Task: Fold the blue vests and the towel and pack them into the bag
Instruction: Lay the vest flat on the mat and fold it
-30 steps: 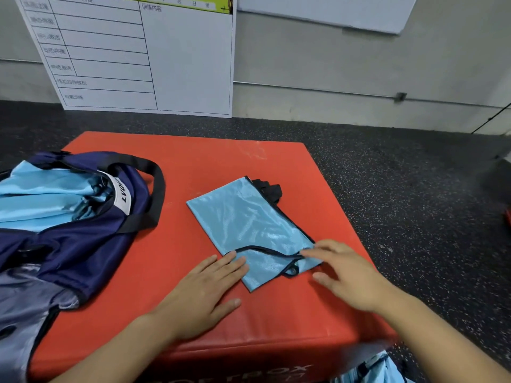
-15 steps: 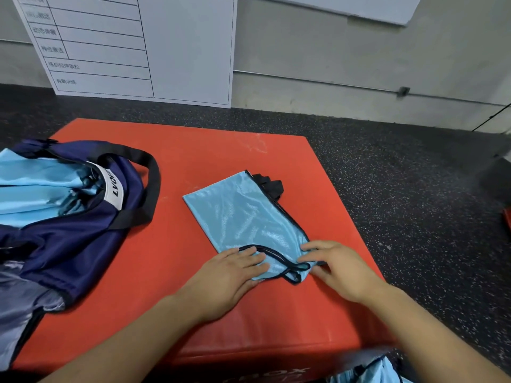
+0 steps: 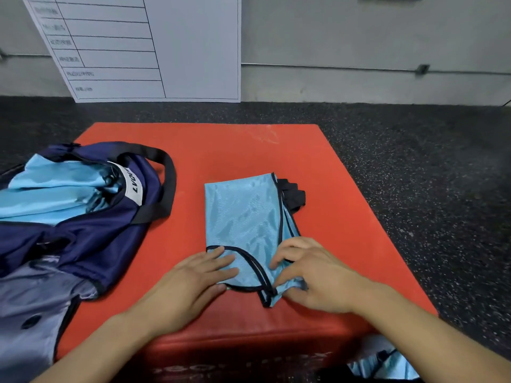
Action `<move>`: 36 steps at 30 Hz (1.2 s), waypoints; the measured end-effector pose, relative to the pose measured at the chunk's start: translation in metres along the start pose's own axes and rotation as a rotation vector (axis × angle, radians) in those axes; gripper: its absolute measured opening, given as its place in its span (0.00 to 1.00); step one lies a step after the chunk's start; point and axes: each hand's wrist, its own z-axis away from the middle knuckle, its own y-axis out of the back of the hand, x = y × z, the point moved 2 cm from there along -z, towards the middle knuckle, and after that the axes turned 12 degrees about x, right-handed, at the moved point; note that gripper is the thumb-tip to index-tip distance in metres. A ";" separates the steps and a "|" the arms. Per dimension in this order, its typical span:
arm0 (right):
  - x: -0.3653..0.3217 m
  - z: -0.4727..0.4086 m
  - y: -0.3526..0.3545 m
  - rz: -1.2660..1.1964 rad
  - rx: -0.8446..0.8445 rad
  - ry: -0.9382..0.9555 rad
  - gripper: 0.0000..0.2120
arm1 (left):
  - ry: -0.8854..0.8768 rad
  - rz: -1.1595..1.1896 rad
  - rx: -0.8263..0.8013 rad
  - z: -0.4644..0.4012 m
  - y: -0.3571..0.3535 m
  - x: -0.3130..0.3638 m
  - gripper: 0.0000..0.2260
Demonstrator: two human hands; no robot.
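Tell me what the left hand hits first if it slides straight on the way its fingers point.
The left hand already lies flat on the vest. Sliding on, its fingertips would likely meet the vest's black trim, then the right hand.

Both hands (image 3: 193, 280) (image 3: 312, 275) press the folded vest (image 3: 243, 217).

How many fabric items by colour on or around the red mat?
Light blue: 3 (vest being folded, vest in bag, cloth below mat's front edge)
Navy: 1 (bag)
Grey: 1 (cloth)
Total: 5
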 end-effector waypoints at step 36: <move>0.023 -0.070 -0.014 -0.723 0.048 -0.968 0.32 | 0.600 0.474 0.197 -0.008 0.029 -0.022 0.13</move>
